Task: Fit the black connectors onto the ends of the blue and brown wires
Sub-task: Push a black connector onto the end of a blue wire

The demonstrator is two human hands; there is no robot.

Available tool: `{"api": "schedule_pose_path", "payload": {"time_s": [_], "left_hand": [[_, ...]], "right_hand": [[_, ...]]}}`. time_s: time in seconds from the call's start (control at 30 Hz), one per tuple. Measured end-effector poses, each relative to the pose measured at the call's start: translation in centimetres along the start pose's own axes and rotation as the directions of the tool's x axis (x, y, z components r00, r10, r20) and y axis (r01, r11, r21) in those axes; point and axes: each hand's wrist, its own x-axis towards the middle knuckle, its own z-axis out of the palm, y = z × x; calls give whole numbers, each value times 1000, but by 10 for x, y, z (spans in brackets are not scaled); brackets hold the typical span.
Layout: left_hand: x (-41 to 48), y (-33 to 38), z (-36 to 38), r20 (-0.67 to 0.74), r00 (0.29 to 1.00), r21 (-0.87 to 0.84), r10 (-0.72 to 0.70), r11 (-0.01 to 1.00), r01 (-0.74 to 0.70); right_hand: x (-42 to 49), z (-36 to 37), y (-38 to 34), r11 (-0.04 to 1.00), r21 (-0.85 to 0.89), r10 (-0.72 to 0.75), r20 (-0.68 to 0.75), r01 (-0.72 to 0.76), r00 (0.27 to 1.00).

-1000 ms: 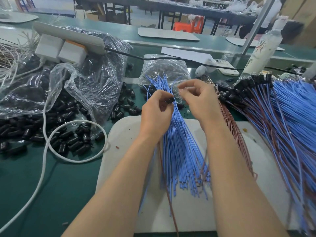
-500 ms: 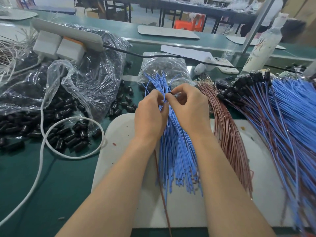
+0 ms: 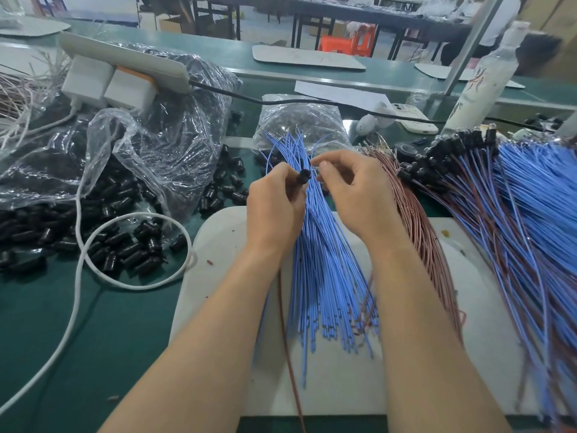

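Nearest: white mat (image 3: 343, 385) on the green table (image 3: 93, 339). A fan of blue wires (image 3: 324, 276) lies on the mat between both forearms, and one brown wire (image 3: 288, 354) runs down to the bottom edge. Loose bundle of brown wires (image 3: 418, 232) lies just right of the right wrist.

Left hand (image 3: 274, 210) is above the blue wires, thumb and fingers pinching one black connector (image 3: 303, 176). Right hand (image 3: 352, 195) is close beside it, fingers curled, thumb and forefinger tips near the connector. Cannot tell if they pinch a wire.

Far right: pile of finished wires (image 3: 515, 214) with black connectors on the far ends. Left: loose black connectors (image 3: 125, 245) on the table, with a white cable (image 3: 78, 276) looping over them, spilling from a clear plastic bag (image 3: 175, 145).

Farther back: smaller bag (image 3: 306, 120), power strip (image 3: 125, 60), phone (image 3: 412, 118), white bottle (image 3: 480, 85).
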Motion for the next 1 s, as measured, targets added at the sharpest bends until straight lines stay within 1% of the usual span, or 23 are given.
{"api": "schedule_pose_path", "payload": {"time_s": [0.1, 0.17, 0.3, 0.37, 0.53, 0.77, 0.87, 0.93, 1.0], "left_hand": [[-1, 0, 0, 4, 1000, -55, 21, 998, -20], [-1, 0, 0, -9, 999, -61, 42, 997, -42], [-1, 0, -1, -18, 998, -53, 62, 997, -63], [-1, 0, -1, -19, 997, -55, 71, 996, -72], [0, 2, -1, -38, 995, -6, 93, 996, -93], [-2, 5, -4, -36, 993, 106, 113, 988, -109], [-2, 6, -4, -35, 991, 195, 126, 974, -117], [-1, 6, -5, 0, 989, 229, 150, 962, -146], [-1, 6, -5, 77, 984, 172, 158, 970, -170]], "right_hand": [[1, -10, -2, 999, 49, -5, 33, 4, 999], [0, -14, -5, 995, 92, -28, 40, 24, 999], [-1, -17, -8, 994, 94, -69, 71, 62, 995], [-1, -17, -8, 995, 75, -73, 74, 67, 995], [-2, -13, -8, 993, -43, -108, 48, 110, 993], [-3, -8, -8, 980, -146, -134, 0, 133, 991], [-2, -4, -6, 971, -185, -158, -24, 151, 987], [0, -4, -3, 971, -196, -150, -43, 139, 988], [2, -6, 2, 978, -178, -117, -56, 106, 992]]}}
